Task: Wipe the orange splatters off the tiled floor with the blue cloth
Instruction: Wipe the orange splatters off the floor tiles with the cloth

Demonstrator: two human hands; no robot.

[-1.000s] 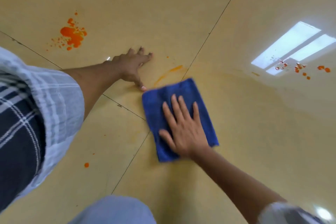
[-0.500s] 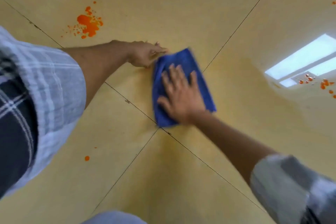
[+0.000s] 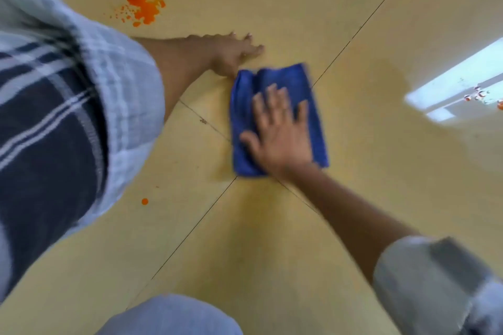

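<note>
The blue cloth (image 3: 272,76) lies folded on the beige tiled floor (image 3: 272,239), over a grout crossing. My right hand (image 3: 280,133) presses flat on it with fingers spread, and both are motion-blurred. My left hand (image 3: 231,54) rests open on the floor, just touching the cloth's far left corner. A large orange splatter (image 3: 144,7) sits on the tile beyond my left arm. One small orange drop (image 3: 144,201) lies near my left sleeve. More orange spots (image 3: 479,95) show at the right edge.
A bright window reflection (image 3: 457,87) glares on the tile at right. My knee in light trousers (image 3: 168,315) is at the bottom edge. My plaid left sleeve (image 3: 54,117) hides the floor at left. A wet sheen surrounds the cloth.
My right hand pushed the cloth forward up against my left hand, then drew it slightly back. The orange streak beside the grout line a second ago is gone.
</note>
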